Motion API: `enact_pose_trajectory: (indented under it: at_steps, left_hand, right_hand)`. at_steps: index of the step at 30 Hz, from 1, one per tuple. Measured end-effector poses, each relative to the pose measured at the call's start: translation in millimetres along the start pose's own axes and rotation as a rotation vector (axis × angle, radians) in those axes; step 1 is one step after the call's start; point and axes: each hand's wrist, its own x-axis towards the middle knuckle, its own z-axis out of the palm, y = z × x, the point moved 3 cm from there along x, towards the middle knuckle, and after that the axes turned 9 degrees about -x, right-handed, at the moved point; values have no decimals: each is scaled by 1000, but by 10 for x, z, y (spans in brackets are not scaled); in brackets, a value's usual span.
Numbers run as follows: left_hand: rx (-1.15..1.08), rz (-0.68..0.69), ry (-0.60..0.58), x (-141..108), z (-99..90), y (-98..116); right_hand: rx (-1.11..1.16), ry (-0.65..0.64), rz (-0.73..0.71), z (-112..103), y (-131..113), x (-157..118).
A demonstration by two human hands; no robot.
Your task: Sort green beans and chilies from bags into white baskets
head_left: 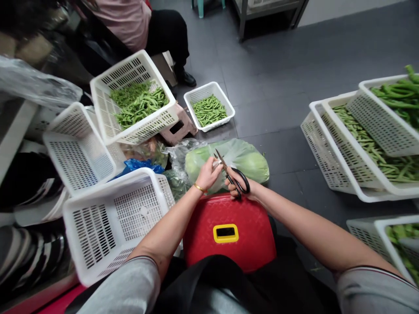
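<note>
My right hand (240, 188) is shut on a pair of black-handled kitchen scissors (233, 175), whose steel blades point up and to the left. Their tips are close to my left hand (208, 173), which pinches a small pale item (215, 165) too small to identify. Both hands are held just above a pale green vegetable in a clear plastic bag (227, 160), and it looks like a cabbage. A red plastic stool (229, 231) with a yellow-rimmed handle slot sits directly below my hands.
White perforated baskets stand on both sides, one (114, 226) empty at my left and others (369, 148) holding green beans at my right. Further ahead are a basket of pods (208, 107) on the grey tile floor and a seated person (131, 26).
</note>
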Motion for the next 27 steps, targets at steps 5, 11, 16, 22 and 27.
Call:
enact_pose_trajectory:
  at_steps: [5, 11, 16, 22, 27]
  left_hand:
    - [216, 43, 34, 105, -122, -33]
    - [118, -12, 87, 8, -47, -68]
    - [47, -98, 104, -91, -25, -93]
    - [66, -212, 49, -8, -95, -154]
    - [306, -323, -104, -9, -114, -135]
  right_hand:
    - [62, -65, -45, 62, 77, -58]
    - [82, -12, -68, -5, 121, -233]
    - [37, -13, -102, 26, 27, -239]
    - [-4, -16, -26, 23, 352, -409]
    - [-49, -5, 101, 59, 373, -428]
